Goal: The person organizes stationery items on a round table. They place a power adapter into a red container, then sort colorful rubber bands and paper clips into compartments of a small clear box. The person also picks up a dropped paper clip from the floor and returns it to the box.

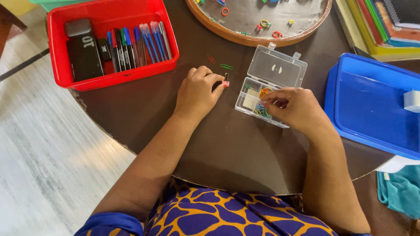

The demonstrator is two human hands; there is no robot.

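My left hand (197,93) rests on the dark round table (144,113), its fingers pinched on a small pink binder clip (225,82). My right hand (294,107) sits over the near end of a small clear plastic box (251,98) with its lid (276,69) swung open, fingertips down among coloured paper clips (261,110) in a compartment. Whether those fingers hold a clip is hidden. A red paper clip (211,58) and a green paper clip (226,66) lie loose on the table just beyond my left hand.
A red tray (59,57) with pens, markers and black boxes stands at the back left. A round wooden-rimmed tray (245,39) holding scattered clips is at the back. A blue tray (372,105) sits on the right, with stacked books behind it.
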